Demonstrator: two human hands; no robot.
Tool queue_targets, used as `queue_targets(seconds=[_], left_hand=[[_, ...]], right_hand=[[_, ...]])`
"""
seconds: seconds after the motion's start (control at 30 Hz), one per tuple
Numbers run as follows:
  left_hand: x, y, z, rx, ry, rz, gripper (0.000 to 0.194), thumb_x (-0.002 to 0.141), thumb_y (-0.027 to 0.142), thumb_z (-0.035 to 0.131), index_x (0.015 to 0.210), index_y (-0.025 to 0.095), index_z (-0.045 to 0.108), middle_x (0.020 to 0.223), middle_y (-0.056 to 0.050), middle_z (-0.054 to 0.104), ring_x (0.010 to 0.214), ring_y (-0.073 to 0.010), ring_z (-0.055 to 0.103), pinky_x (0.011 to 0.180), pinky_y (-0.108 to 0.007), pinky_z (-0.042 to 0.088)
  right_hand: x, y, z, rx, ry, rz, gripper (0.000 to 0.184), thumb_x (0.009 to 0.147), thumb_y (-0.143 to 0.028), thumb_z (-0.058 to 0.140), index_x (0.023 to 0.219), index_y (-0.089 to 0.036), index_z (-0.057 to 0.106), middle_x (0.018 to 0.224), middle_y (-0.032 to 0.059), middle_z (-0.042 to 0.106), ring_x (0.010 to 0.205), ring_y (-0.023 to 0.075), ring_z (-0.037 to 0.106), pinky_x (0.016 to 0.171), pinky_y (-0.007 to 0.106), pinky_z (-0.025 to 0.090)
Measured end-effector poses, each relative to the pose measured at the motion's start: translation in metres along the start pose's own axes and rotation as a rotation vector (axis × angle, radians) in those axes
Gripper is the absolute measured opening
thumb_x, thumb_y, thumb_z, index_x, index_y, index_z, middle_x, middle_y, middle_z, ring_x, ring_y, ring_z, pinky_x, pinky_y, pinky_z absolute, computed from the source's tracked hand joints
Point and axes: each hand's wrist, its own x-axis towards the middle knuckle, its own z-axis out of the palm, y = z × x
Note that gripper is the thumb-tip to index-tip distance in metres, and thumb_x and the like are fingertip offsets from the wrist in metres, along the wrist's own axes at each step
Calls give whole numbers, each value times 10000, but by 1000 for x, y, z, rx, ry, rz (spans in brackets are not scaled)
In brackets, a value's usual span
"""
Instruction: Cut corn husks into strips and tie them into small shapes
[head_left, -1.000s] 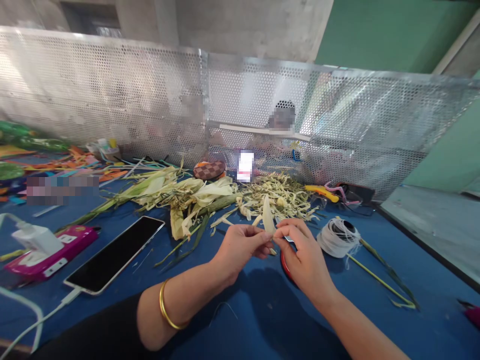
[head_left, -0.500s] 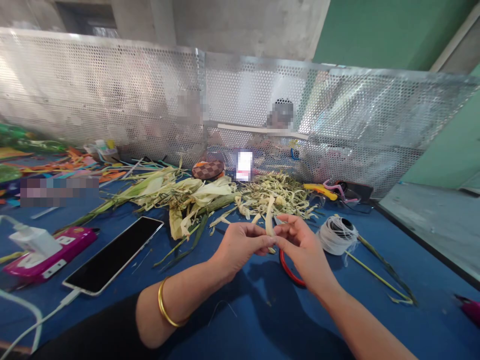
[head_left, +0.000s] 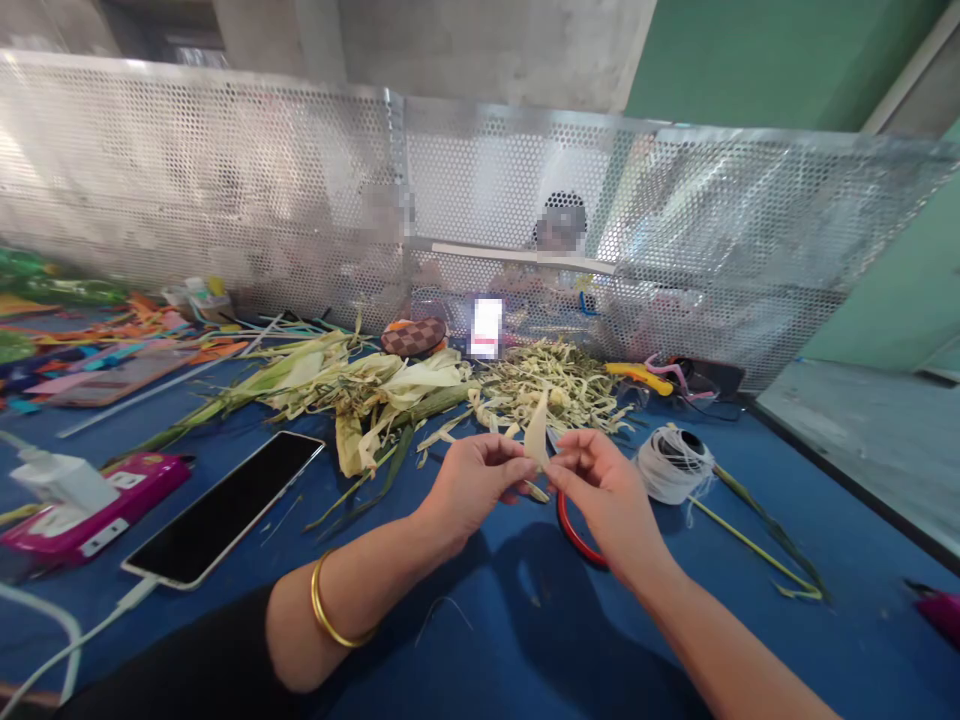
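Note:
My left hand (head_left: 474,488) pinches the lower end of a pale corn husk strip (head_left: 536,432), which stands up from the fingertips and tapers to a point. My right hand (head_left: 600,492) has its thumb and fingertips closed at the base of the same strip, close beside the left fingertips. Under the right hand lie scissors with a red handle (head_left: 576,535), mostly hidden by it. Just beyond the hands is a heap of shredded husk strips (head_left: 559,385). Larger corn husks (head_left: 390,385) lie to its left.
Right of my hands stands a spool of white thread (head_left: 675,465), near green stalks. At left are a black-screened phone (head_left: 225,510) on a cable and a magenta power strip (head_left: 94,510). A perforated metal screen (head_left: 300,200) borders the far side, with people behind it.
The husk strip has turned and spread, showing a broader face with a pointed tip. My fingertips have shifted slightly apart at its base. The view has moved a little.

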Motion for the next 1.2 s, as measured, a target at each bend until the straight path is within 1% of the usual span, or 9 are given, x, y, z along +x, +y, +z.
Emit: queue_targets(seconds=[0.07, 0.17, 0.3, 0.43, 0.63, 0.8, 0.93, 1.03, 1.2], left_hand=[[1, -1, -1, -63, 3, -46, 111, 670, 184, 707, 661, 137, 606, 571, 8, 609, 511, -83, 546, 519, -198, 442], [2, -2, -3, -164, -11, -103, 154, 630, 196, 743, 656, 128, 608, 604, -9, 627, 517, -85, 554, 515, -203, 455], [2, -3, -5, -254, -42, -158, 141, 634, 168, 739, 640, 123, 605, 602, -15, 627, 505, -78, 549, 509, -190, 456], [2, -3, -6, -303, -87, -219, 78, 661, 124, 696, 647, 118, 620, 610, -19, 628, 498, -71, 542, 521, -186, 467], [1, -1, -5, -330, -108, -256, 30, 677, 96, 664, 654, 109, 649, 586, -11, 603, 502, -68, 536, 515, -170, 469], [1, -2, -5, -356, -113, -275, 50, 696, 77, 637, 653, 102, 645, 599, -12, 600, 506, -69, 533, 503, -176, 478], [2, -4, -5, -365, -129, -295, 34, 694, 99, 653, 661, 101, 649, 595, -8, 594, 509, -66, 531, 518, -173, 477], [1, -4, -5, -340, -144, -256, 39, 682, 129, 681, 672, 106, 651, 595, -13, 606, 510, -69, 541, 540, -178, 478], [-1, -5, -1, -215, -59, -79, 166, 659, 239, 754, 673, 118, 640, 613, -20, 643, 520, -86, 570, 562, -209, 483]], right_hand=[[-1, 3, 0, -98, 3, -92, 182, 764, -284, 621, 884, -211, 506, 702, -3, 616, 635, 153, 589, 596, 286, 478], [-2, 4, -3, -322, -12, -300, 53, 829, -236, 556, 874, -215, 536, 778, 27, 631, 727, 171, 596, 660, 307, 484], [-3, 2, -7, -583, -60, -579, 116, 868, -182, 521, 944, -229, 593, 875, 52, 657, 837, 199, 595, 748, 350, 477], [-2, 1, -10, -716, -44, -721, 166, 890, -170, 499, 934, -247, 639, 900, 55, 661, 857, 200, 606, 772, 363, 479], [0, -1, -14, -748, -15, -764, 204, 880, -193, 521, 1025, -255, 650, 966, 67, 648, 904, 212, 597, 799, 381, 476], [-1, -4, -15, -815, 0, -842, 222, 852, -107, 534, 878, -265, 688, 933, 53, 643, 898, 204, 566, 781, 364, 459], [-1, -4, -14, -786, -8, -843, 188, 860, -124, 539, 851, -252, 676, 898, 45, 651, 883, 197, 568, 782, 359, 456], [0, -1, -13, -736, -1, -796, 143, 874, -156, 527, 843, -236, 642, 905, 52, 637, 869, 199, 582, 790, 369, 458], [0, 3, -9, -619, 1, -579, 101, 866, -191, 520, 811, -219, 599, 964, 69, 594, 917, 211, 580, 805, 369, 466]])
